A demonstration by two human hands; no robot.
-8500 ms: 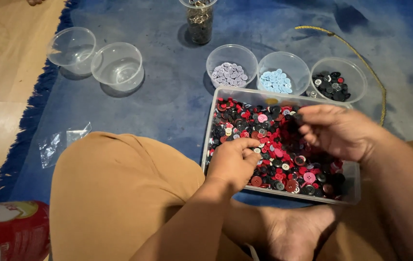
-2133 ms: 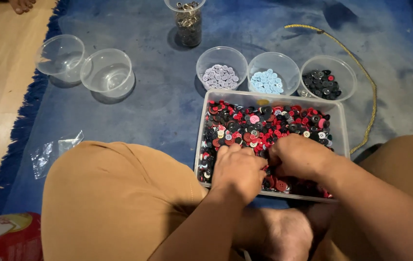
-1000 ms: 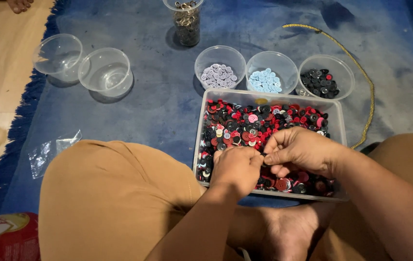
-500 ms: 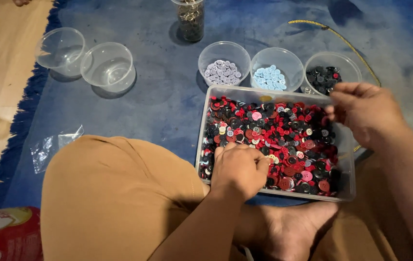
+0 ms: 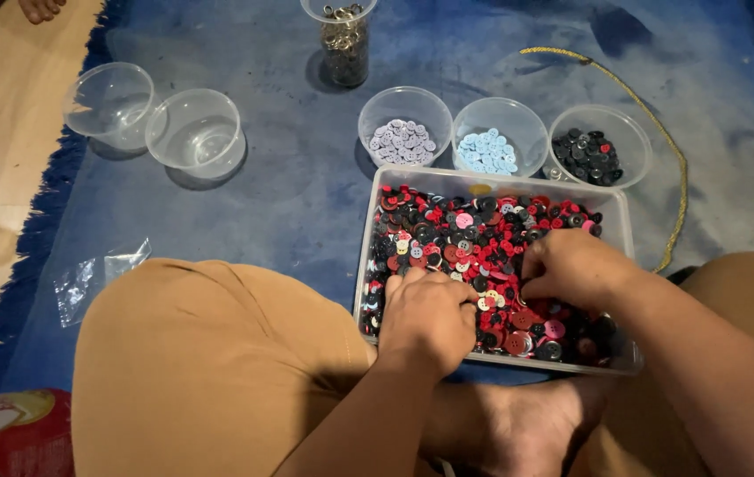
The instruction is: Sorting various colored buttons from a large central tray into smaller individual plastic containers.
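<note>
1. Both hands dig in a clear tray (image 5: pixel 365 265) of mixed buttons (image 5: pixel 483 243) on the blue rug (image 5: pixel 262 177).
2. Left hand (image 5: pixel 428 316) curled, grip unclear.
3. Right hand (image 5: pixel 571 265) fingertips pressed together among buttons; cannot tell what they pinch.

Clear plastic rectangular tub (image 5: pixel 368 265): red, black, pink and white round buttons (image 5: pixel 483 238). Blue fabric mat (image 5: pixel 289 203): darker mottled patches.

Both hands (image 5: pixel 430 314) low (fingers curled)
</note>
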